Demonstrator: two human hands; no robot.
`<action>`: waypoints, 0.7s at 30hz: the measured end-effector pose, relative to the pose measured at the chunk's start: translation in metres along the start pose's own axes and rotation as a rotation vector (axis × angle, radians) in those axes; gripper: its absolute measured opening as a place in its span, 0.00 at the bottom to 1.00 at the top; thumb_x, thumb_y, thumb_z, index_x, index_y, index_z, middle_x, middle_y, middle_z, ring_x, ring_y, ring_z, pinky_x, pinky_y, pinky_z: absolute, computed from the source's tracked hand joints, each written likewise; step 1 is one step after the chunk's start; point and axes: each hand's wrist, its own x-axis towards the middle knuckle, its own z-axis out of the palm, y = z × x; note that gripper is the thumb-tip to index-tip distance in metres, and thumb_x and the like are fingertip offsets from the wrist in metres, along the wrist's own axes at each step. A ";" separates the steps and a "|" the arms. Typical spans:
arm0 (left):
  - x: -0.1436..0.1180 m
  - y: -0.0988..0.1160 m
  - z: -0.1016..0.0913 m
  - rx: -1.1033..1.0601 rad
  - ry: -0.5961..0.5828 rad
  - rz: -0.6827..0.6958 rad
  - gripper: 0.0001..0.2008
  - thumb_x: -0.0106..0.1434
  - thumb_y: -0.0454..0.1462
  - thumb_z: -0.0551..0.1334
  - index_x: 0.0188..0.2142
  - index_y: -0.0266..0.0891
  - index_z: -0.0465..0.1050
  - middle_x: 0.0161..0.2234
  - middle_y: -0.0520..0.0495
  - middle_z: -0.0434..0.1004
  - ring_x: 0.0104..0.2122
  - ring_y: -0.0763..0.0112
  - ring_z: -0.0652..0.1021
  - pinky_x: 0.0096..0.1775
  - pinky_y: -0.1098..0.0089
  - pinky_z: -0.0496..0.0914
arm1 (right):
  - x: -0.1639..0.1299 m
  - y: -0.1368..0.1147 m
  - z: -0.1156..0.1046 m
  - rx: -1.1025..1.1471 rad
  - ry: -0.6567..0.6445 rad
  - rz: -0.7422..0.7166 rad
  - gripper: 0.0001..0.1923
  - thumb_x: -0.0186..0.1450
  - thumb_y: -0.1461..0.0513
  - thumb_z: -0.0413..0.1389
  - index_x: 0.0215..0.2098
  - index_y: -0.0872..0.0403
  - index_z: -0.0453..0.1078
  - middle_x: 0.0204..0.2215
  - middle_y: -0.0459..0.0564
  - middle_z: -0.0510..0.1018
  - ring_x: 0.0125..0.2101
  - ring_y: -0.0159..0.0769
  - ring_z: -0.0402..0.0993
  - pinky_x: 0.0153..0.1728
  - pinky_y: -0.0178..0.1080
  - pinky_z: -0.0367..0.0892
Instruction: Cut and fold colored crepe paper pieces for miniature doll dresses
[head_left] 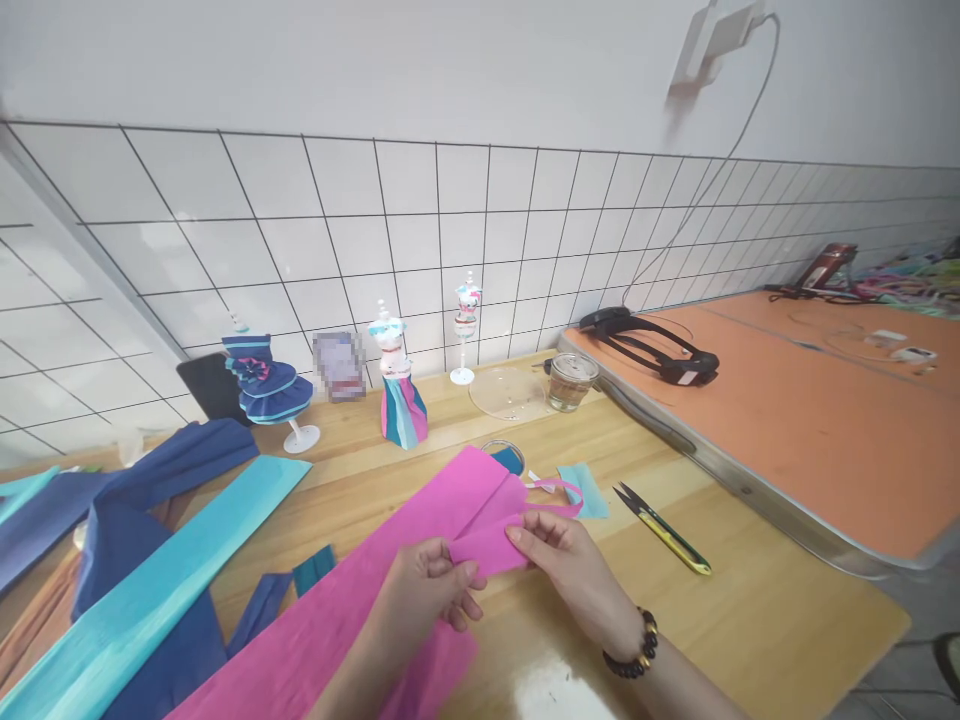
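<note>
My left hand [427, 590] pinches the near edge of a folded part of a long pink strip [375, 565], which looks like crepe paper or cloth. At the fold's right end my right hand [566, 560], with a beaded bracelet at its wrist, grips the same piece between thumb and fingers. A narrow pink loop [574, 495] sticks out past the right hand, near a light blue scrap [589, 490]. Yellow-handled thread snips [664, 530] lie to the right. Behind the strip sits a small round dish [504, 458] with a dark teal piece in it.
Turquoise [172, 560] and navy strips [172, 470] cover the table's left. Along the wall stand a small dress form in a navy dress [274, 390], one in a striped skirt [405, 410], and a barer one [466, 320]. A lidded jar [572, 380] adjoins an orange-topped table [787, 420].
</note>
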 end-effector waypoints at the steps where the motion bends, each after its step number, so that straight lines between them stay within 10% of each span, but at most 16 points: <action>1: -0.001 -0.001 0.000 0.008 0.003 0.004 0.20 0.43 0.49 0.67 0.24 0.35 0.67 0.16 0.50 0.73 0.15 0.74 0.72 0.17 0.75 0.64 | -0.001 0.001 0.001 -0.010 -0.017 -0.005 0.18 0.55 0.47 0.56 0.26 0.55 0.67 0.22 0.43 0.68 0.23 0.29 0.62 0.27 0.34 0.60; 9: -0.002 0.004 -0.010 0.199 -0.022 0.089 0.26 0.49 0.50 0.62 0.42 0.34 0.63 0.21 0.48 0.74 0.18 0.71 0.72 0.22 0.71 0.66 | -0.015 0.008 -0.034 -0.164 -0.136 0.018 0.18 0.55 0.51 0.58 0.19 0.55 0.61 0.15 0.39 0.62 0.18 0.25 0.55 0.21 0.31 0.51; 14: 0.011 0.007 -0.051 0.707 0.386 0.294 0.24 0.54 0.46 0.56 0.47 0.34 0.64 0.38 0.40 0.74 0.38 0.60 0.74 0.42 0.61 0.67 | -0.030 0.017 -0.071 -0.526 -0.140 0.110 0.13 0.60 0.53 0.51 0.26 0.55 0.67 0.24 0.45 0.73 0.26 0.32 0.67 0.27 0.33 0.60; 21: 0.011 0.013 -0.075 1.304 0.472 0.008 0.25 0.55 0.41 0.55 0.51 0.31 0.64 0.46 0.34 0.70 0.46 0.51 0.70 0.45 0.58 0.62 | -0.041 0.023 -0.078 -1.002 0.115 0.013 0.12 0.61 0.59 0.47 0.39 0.52 0.68 0.38 0.51 0.74 0.36 0.40 0.72 0.37 0.39 0.63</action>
